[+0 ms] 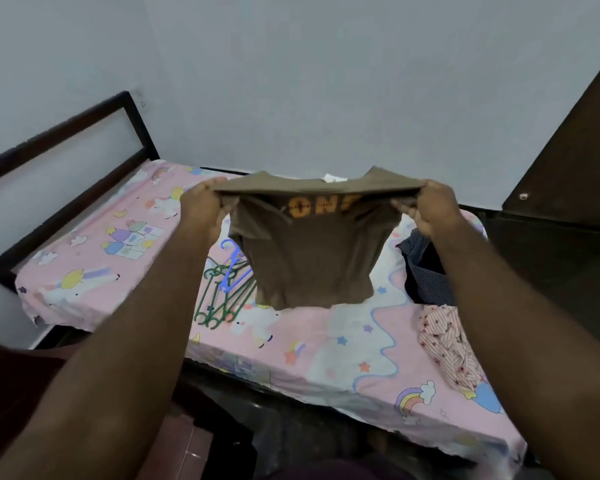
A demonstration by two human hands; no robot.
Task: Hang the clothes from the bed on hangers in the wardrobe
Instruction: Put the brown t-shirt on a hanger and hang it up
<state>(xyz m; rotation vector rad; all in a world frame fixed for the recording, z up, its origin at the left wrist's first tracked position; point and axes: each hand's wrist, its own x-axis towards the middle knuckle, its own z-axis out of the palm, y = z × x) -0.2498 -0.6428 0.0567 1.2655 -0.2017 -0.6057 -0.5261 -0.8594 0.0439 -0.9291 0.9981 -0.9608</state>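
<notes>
I hold a brown T-shirt with orange lettering stretched out in the air above the bed. My left hand grips its left shoulder and my right hand grips its right shoulder. The shirt hangs down with its hem free. Under its left side a pile of green hangers and one blue hanger lies on the pink cartoon sheet. A dark blue garment and a pink striped garment lie at the right of the bed.
A dark wardrobe door stands at the right, past the bed's end. The black bed frame runs along the left against the pale wall. Dark floor shows below the near edge of the mattress.
</notes>
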